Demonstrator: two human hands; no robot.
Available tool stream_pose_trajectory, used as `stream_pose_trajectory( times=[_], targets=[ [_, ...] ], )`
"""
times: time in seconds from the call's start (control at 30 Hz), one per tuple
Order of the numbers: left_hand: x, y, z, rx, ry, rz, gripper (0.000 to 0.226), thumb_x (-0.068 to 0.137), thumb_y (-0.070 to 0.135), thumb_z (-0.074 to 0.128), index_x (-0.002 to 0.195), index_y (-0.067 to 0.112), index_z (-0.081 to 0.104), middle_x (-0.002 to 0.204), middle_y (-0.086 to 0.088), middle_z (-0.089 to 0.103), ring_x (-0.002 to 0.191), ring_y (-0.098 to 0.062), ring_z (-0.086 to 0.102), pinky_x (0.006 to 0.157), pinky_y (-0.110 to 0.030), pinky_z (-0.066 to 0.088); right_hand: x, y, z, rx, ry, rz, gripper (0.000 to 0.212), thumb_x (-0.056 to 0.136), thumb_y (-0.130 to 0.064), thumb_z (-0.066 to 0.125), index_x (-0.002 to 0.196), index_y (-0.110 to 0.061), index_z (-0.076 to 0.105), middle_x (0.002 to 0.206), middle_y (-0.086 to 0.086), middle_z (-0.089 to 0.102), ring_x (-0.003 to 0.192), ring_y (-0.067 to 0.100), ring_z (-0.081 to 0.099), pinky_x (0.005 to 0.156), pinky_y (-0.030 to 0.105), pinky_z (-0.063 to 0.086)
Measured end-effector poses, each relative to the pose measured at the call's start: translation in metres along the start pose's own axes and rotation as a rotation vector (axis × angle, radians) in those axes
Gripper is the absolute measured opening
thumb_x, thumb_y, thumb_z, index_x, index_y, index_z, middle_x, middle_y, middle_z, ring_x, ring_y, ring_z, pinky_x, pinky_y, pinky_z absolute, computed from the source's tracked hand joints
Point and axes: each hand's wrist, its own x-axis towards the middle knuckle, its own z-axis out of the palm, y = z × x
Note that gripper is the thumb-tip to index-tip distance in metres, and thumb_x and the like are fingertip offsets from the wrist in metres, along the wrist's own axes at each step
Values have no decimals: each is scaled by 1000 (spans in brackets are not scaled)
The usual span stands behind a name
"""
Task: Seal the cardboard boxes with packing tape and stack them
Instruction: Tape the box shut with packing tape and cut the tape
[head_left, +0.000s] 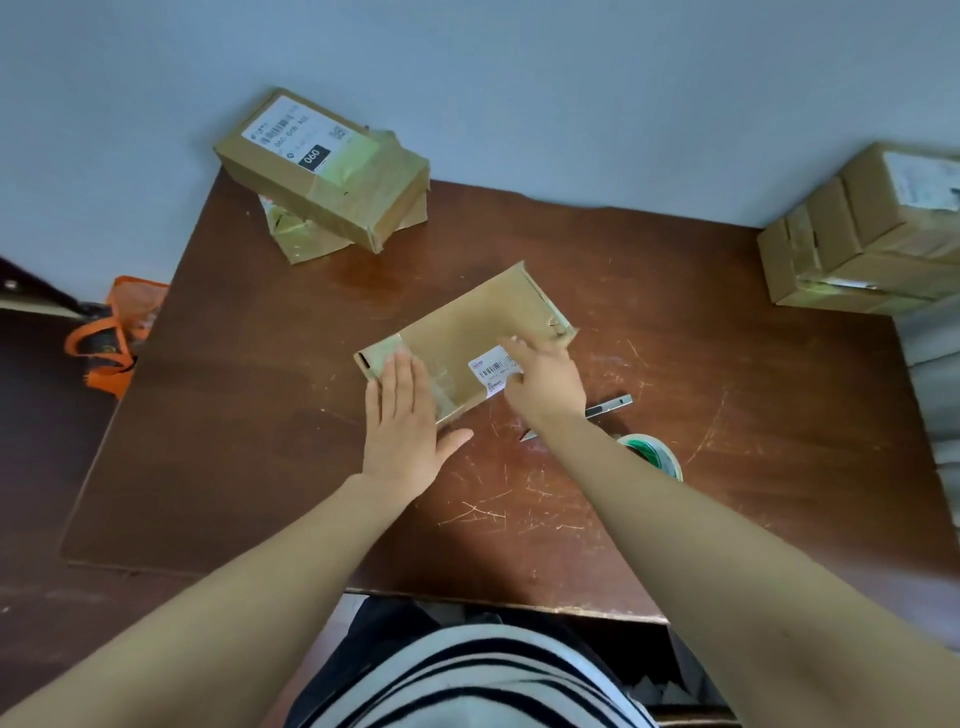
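Cardboard box (478, 317) lies flat at the centre of the table (727, 389), turned diagonally. Left hand (402, 415) presses palm-down on its near-left end, fingers straight and together, thumb out, over a strip of clear tape (441, 387). Right hand (545, 382) rests on the near-right part of the lid, fingers extended and slightly apart, touching the barcode label (493, 366). Step in hand, as judged: smoothing tape onto the near-left seam. The far-right end appears unsealed, so the next move calls for the tape roll (654, 454) and utility knife (610, 405), both near-right of the box, then transfer to the stacked boxes (332, 208) at far left. Legible writing: "060" on the stack's top label (311, 155). Barcode label text is too small to read.
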Motion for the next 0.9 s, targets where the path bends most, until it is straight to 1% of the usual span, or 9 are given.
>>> stream_pose_trajectory(
  times=[0.07,0.17,0.27,0.33,0.43,0.5,0.6,0.73,0.9],
  targets=[
    [-1,6,-9,-266,17,-360,92,93,51,45,149,-3,-4,157,-22,-10,146,-31,-12,115,-38,-13,14,15,-9,101,177,111,61,88,-5,43,147,-19,31,155,2,23,138,27,21,107,37,27],
    [13,8,-18,-570,-67,-694,73,98,30,45,147,-10,10,157,-25,0,146,-34,-2,118,-37,0,41,37,-13,215,58,192,67,94,-12,43,152,-13,10,160,7,8,145,28,11,116,40,19],
    [14,9,-13,-785,40,-687,51,88,16,51,136,-2,43,141,-19,43,131,-33,38,112,-42,28,56,47,-10,332,-57,234,47,91,-20,50,135,-8,40,139,14,43,129,35,39,100,44,41],
    [9,15,-18,-949,122,-698,54,86,9,52,139,10,38,124,0,52,113,-21,52,101,-36,42,56,48,-12,395,22,271,33,85,-21,51,116,-9,53,119,15,56,111,37,52,88,44,49],
    [3,24,-26,-1161,194,-607,71,83,19,62,144,26,26,126,6,53,113,-16,55,100,-39,45,46,55,-16,509,118,297,33,84,-20,51,114,-15,62,115,13,60,105,34,57,90,44,51],
    [3,29,-32,-1148,222,-538,77,80,30,70,143,26,25,129,6,52,116,-17,55,100,-45,46,37,58,-24,587,156,314,33,85,-19,50,115,-16,63,116,13,60,101,31,60,90,44,51],
    [17,41,-44,-1047,248,-465,67,86,33,63,141,29,26,120,8,55,112,-22,57,98,-51,45,26,63,-45,652,226,325,31,85,-15,48,112,-16,64,115,11,59,92,26,63,87,45,53],
    [47,78,-60,-1175,170,-326,45,99,30,42,142,36,33,118,8,56,108,-22,60,93,-47,52,3,84,-87,683,415,414,33,88,-17,48,117,-17,63,115,10,60,92,24,62,89,40,52],
    [64,136,-70,-1182,88,-114,53,92,32,52,140,44,33,129,9,52,120,-21,54,98,-48,48,-27,117,-134,697,624,494,42,84,-8,46,122,-16,60,120,11,59,98,25,59,89,33,48]
  ],
)
